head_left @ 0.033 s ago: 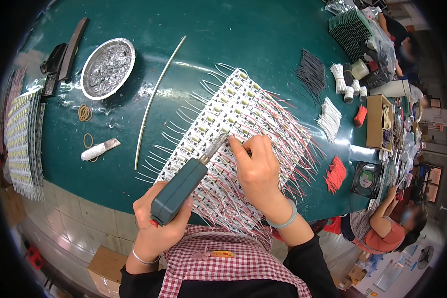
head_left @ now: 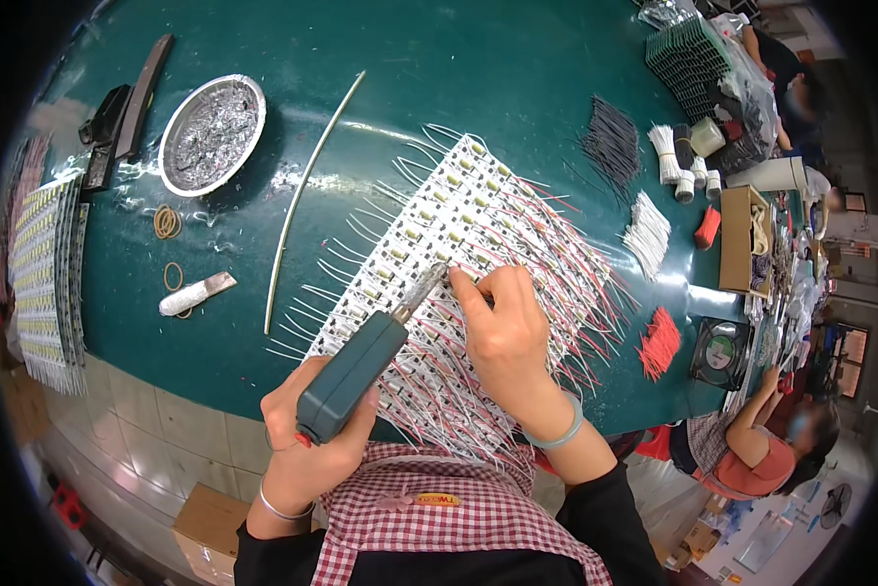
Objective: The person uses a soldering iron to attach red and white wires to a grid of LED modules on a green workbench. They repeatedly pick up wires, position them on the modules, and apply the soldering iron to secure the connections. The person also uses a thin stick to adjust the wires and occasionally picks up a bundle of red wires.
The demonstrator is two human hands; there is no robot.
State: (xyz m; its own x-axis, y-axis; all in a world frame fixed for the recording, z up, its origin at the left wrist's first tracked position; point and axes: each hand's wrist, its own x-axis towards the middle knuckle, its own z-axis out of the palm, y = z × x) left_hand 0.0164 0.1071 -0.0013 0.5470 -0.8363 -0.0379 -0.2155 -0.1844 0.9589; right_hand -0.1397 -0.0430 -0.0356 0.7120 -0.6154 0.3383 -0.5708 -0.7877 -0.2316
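My left hand [head_left: 314,430] is closed around the thick dark green handle of a soldering iron [head_left: 354,374]. The iron's tip points up and to the right, down on a white panel of small circuit boards [head_left: 400,256]. Right at that tip, the thumb and forefinger of my right hand [head_left: 502,327] are pinched together; what lies between them is too small to make out. White wires [head_left: 346,256] stick out along the panel's left edge. Red and white wires [head_left: 571,293] lie across its right side, partly under my right hand.
A metal bowl of silvery scraps [head_left: 212,135], rubber bands [head_left: 167,223] and a wrapped silvery bar [head_left: 197,293] lie left. A thin pale strip [head_left: 307,186] stands between. Black [head_left: 610,146], white [head_left: 646,236] and red wire bundles [head_left: 660,344] and a small fan [head_left: 720,354] lie right.
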